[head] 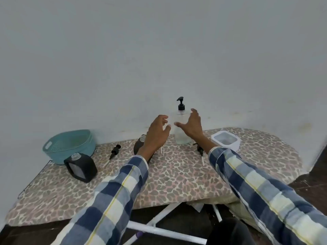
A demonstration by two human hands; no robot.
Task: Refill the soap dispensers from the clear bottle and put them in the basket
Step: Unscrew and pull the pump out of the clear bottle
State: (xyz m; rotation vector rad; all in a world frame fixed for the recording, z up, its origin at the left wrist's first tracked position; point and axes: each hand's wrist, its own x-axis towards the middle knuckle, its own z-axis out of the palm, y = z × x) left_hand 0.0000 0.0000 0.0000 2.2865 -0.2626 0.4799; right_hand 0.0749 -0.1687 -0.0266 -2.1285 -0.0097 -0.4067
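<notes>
Ironing board (pixel 177 174), hands flanking clear bottle (pixel 180 131)

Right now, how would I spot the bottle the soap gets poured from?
Find the leopard-print ironing board against the pale wall. At its far edge, near the middle, between the two reaching hands, stands the clear bottle. It is the only see-through, upright bottle with its black pump still on; the two dark dispensers have open necks.
</notes>
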